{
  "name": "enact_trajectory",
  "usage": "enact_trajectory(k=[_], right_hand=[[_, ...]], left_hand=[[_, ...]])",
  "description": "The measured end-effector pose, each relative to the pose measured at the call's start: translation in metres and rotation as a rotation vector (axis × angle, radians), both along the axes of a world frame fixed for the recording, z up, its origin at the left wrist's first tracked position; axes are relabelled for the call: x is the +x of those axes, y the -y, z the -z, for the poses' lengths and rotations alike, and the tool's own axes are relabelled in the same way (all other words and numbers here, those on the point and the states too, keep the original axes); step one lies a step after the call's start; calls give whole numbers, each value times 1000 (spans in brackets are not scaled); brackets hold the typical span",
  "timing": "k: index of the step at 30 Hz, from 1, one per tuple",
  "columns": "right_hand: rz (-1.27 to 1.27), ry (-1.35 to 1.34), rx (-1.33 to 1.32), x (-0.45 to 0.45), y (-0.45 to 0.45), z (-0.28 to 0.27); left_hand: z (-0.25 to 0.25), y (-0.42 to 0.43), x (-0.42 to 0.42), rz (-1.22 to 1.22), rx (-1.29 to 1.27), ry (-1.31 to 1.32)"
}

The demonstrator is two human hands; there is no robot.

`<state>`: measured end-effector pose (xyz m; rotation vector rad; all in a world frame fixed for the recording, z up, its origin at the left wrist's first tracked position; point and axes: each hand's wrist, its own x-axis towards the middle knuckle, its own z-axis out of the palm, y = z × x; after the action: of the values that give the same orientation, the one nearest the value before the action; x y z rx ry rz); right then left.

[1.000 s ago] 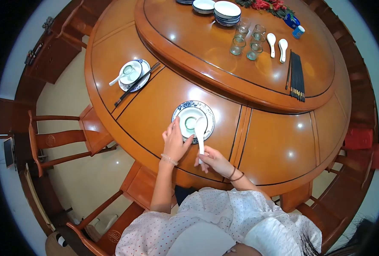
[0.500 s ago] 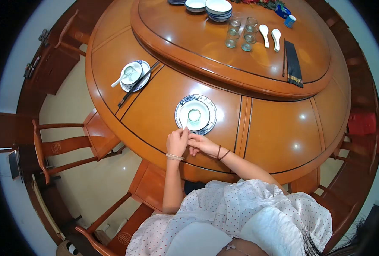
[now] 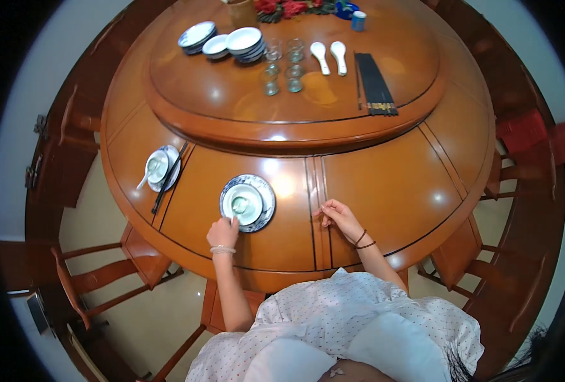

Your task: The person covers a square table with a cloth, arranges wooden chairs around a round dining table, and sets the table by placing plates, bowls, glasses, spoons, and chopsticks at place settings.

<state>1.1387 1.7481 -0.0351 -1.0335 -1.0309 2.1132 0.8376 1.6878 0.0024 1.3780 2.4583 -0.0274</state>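
My left hand [image 3: 222, 234] is closed on the handle of a white spoon [image 3: 234, 218] at the near edge of a bowl. The spoon's head lies in the white bowl [image 3: 252, 220], beside or over a small glass [image 3: 240, 205] there. Under the bowl is a blue-patterned plate [image 3: 268, 191]. My right hand [image 3: 338, 215] hovers over the table [image 3: 384, 184] to the right of the plate, fingers loosely bent and apart, holding nothing.
At the left are a second plate setting [image 3: 157, 167] and dark chopsticks [image 3: 169, 178]. The raised turntable [image 3: 231, 108] bears stacked bowls [image 3: 244, 39], several glasses [image 3: 294, 79], two white spoons [image 3: 338, 58], black chopsticks [image 3: 374, 83], a blue can [image 3: 358, 21] and red flowers [image 3: 292, 8].
The spoon has passed from my right hand to my left and now rests in the bowl. My right hand has moved away to the right. The view has turned toward the right.
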Motion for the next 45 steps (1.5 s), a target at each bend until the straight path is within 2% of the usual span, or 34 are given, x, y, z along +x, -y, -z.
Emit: enact_trajectory(k=[5, 6, 7, 8, 9, 10, 11, 12, 13, 14, 15, 17, 18, 20, 24, 26, 29, 36, 41, 45], right_hand=[[210, 108, 21, 31, -23, 9], [217, 98, 18, 36, -30, 14], [278, 224, 195, 38, -39, 23], [338, 352, 369, 40, -50, 37], [453, 373, 487, 41, -64, 50], [497, 533, 677, 45, -78, 25], [535, 697, 868, 48, -93, -4], [541, 693, 866, 49, -111, -5], [561, 819, 964, 50, -127, -6], [580, 947, 1061, 51, -142, -6], [587, 947, 1058, 52, -153, -4], [488, 1115, 1095, 53, -173, 3], [460, 1104, 1107, 52, -179, 7], [421, 1198, 1095, 49, -186, 10], [452, 1202, 1055, 50, -196, 14], [457, 1156, 1040, 51, -194, 15], [472, 1178, 1059, 50, -194, 25], [531, 1118, 1089, 52, -191, 31], [548, 1130, 1097, 50, -190, 33], [581, 1118, 1119, 51, -190, 34]], left_hand=[[-35, 3, 9, -85, -185, 7], [-47, 4, 19, -75, -8, -133], [-58, 0, 30, -61, 169, -272], [-65, -11, 44, -51, 167, -284], [-71, -27, 62, -1, 339, -138], [-74, -45, 83, 47, 509, 14], [-74, -66, 107, 181, 584, 49], [-73, -90, 132, 315, 656, 85], [-65, -116, 153, 384, 669, 280], [-51, -146, 173, 497, 709, 263], [-43, -173, 192, 530, 611, 342], [-8, -232, 226, 563, 700, 425], [2, -259, 241, 565, 701, 450], [23, -305, 265, 487, 642, 369], [32, -350, 289, 391, 535, 279], [31, -356, 296, 413, 385, 212], [36, -358, 303, 434, 392, 119], [50, -362, 293, 534, 322, 95], [49, -365, 295, 501, 314, 92], [37, -369, 299, 463, 159, 97]])
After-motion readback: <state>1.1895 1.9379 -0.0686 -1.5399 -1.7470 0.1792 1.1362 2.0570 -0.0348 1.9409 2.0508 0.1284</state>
